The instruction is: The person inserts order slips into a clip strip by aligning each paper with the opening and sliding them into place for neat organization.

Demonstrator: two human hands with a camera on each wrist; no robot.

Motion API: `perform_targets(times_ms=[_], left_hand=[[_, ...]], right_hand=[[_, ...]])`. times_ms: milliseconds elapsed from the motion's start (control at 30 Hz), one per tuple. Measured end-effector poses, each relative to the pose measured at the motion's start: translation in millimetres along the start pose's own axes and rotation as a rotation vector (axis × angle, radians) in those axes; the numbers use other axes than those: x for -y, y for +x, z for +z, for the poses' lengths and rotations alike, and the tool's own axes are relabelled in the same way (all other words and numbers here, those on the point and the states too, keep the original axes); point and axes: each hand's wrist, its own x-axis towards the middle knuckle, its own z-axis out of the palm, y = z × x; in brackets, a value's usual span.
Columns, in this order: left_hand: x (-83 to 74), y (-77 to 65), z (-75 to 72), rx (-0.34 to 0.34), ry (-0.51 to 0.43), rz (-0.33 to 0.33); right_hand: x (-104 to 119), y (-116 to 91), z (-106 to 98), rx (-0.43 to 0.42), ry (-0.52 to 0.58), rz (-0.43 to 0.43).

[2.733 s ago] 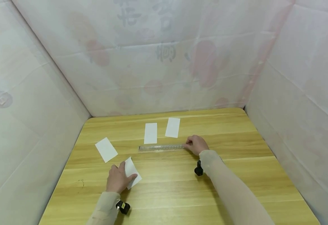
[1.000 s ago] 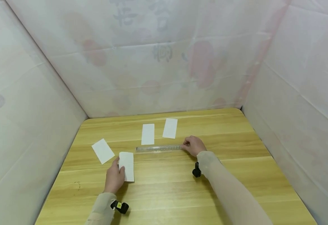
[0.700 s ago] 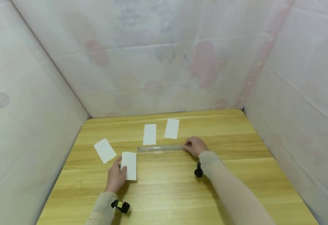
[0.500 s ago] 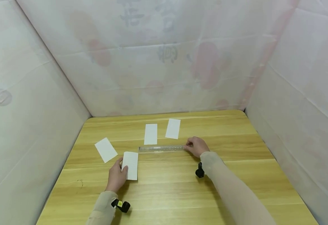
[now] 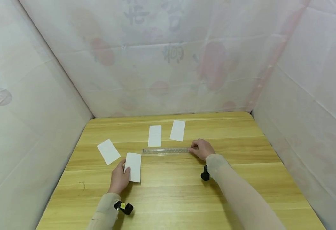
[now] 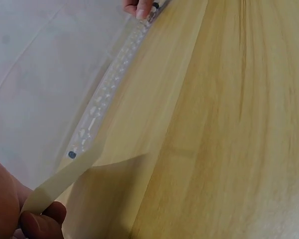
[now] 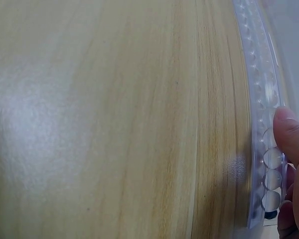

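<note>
Your left hand (image 5: pixel 119 178) is clamped on a white card (image 5: pixel 133 167) at its left edge, thumb on the face toward you. Card is up off the worktop (image 5: pixel 170 204), shadow under it in the left wrist view. Its top right corner is right by the left end of the clear strip (image 5: pixel 166 151); can't tell if they touch. Your right hand (image 5: pixel 203 149) pinches the strip's right end, thumb and fingers together on it. Strip runs left to right across the worktop, row of clear balls (image 7: pixel 272 179) inside, dark piece (image 7: pixel 270 215) at the right end. Three more cards lie flat: left card (image 5: pixel 108 151) angled, middle card (image 5: pixel 154 135) just beyond the strip, far card (image 5: pixel 177 130) right of that.
</note>
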Motion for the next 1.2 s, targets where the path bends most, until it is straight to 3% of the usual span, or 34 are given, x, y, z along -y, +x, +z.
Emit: perform_targets(times_ms=[300,767,1200], left_hand=[[-3.1,2.7,0.8,0.038,-0.102,-0.087],[-4.8,-1.2,11.1,0.035,-0.173,-0.075],[-3.2,0.4,16.6,-0.016,-0.148,-0.078]], right_hand=[[1.9,-1.6,-2.5,-0.002,-0.008,0.016],[5.4,-3.0,-2.3,0.02,-0.001,0.052],[2.5,-0.3,4.3,0.001,-0.007,0.044]])
